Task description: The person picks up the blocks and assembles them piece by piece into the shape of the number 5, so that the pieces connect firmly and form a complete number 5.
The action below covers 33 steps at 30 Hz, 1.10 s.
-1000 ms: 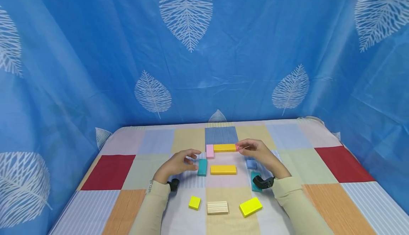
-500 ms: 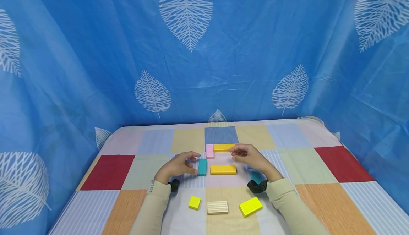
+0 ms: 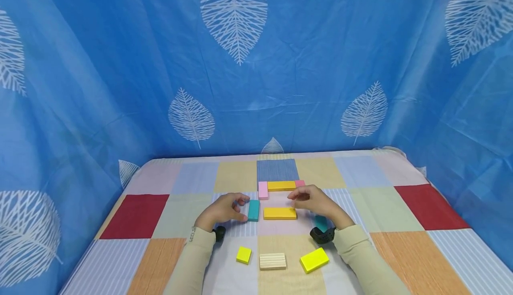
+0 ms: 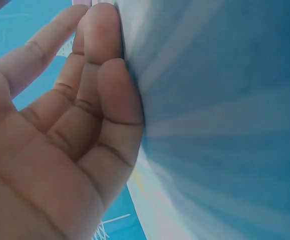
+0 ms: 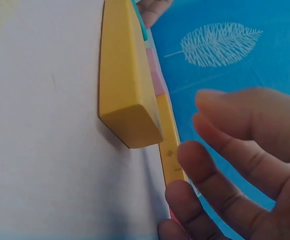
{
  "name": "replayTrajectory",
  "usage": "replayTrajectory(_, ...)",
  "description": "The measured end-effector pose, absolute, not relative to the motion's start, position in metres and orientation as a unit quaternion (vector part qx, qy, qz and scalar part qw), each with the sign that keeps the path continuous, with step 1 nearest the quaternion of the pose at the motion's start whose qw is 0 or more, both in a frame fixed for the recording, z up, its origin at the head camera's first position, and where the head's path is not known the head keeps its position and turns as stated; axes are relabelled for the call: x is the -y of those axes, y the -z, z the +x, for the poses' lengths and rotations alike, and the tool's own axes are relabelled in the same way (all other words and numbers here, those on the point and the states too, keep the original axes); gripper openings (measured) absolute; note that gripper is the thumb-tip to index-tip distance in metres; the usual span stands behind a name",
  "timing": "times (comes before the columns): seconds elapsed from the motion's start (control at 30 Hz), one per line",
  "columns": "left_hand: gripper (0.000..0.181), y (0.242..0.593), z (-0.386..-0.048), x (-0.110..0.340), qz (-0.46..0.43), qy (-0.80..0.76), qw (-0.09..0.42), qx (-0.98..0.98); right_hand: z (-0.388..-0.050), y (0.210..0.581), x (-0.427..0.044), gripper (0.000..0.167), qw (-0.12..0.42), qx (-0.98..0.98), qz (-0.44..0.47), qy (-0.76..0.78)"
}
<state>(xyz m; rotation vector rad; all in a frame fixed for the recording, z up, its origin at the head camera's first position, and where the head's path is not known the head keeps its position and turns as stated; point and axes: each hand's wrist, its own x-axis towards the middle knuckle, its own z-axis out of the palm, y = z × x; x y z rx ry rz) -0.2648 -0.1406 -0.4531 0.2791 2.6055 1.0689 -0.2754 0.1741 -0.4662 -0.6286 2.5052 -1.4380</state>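
Observation:
In the head view my left hand point(image 3: 225, 209) rests on the cloth, its relaxed fingers just left of a teal block point(image 3: 253, 210). Nothing shows between those fingers in the left wrist view. My right hand point(image 3: 314, 203) is by the right end of the nearer orange-yellow block point(image 3: 279, 214). Its loosely bent fingers hold nothing in the right wrist view, apart from that block point(image 5: 124, 75). Behind lies a row: a pink block point(image 3: 262, 190), another orange-yellow block point(image 3: 281, 186) and a darker pink block point(image 3: 300, 183). A second teal block point(image 3: 321, 223) is partly hidden beneath my right wrist.
Closer to me lie a small yellow block point(image 3: 243, 255), a ridged wooden block point(image 3: 273, 261) and a larger yellow block point(image 3: 314, 260). A patchwork cloth point(image 3: 192, 264) covers the table. Blue leaf-print curtain point(image 3: 280, 85) hangs at the back and sides.
My right hand has left the darker pink block and moved left and nearer, lowering beside the front orange-yellow block. A small blue block seen earlier is now hidden. My left hand has barely moved.

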Motion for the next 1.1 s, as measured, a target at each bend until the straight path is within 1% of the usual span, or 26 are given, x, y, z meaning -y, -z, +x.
replayTrajectory(0.2,0.053,0.454,-0.265,0.141,0.104,-0.368,0.152,-0.911,-0.276,0.464,-0.179,0.019,0.124,-0.851,-0.228,0.456)
replayTrajectory(0.37,0.052,0.454,-0.265,0.14,0.106,-0.365,0.147,-0.913,-0.278,0.464,-0.182,0.022,0.133,-0.858,-0.248,0.429)
replayTrajectory(0.7,0.051,0.451,-0.264,0.137,0.1,-0.362,0.149,-0.915,-0.279,0.466,-0.181,0.019,0.125,-0.876,-0.239,0.4)
replayTrajectory(1.1,0.051,0.452,-0.262,0.126,0.117,-0.335,0.136,-0.925,-0.28,0.467,-0.183,0.016,0.116,-0.881,-0.252,0.383)
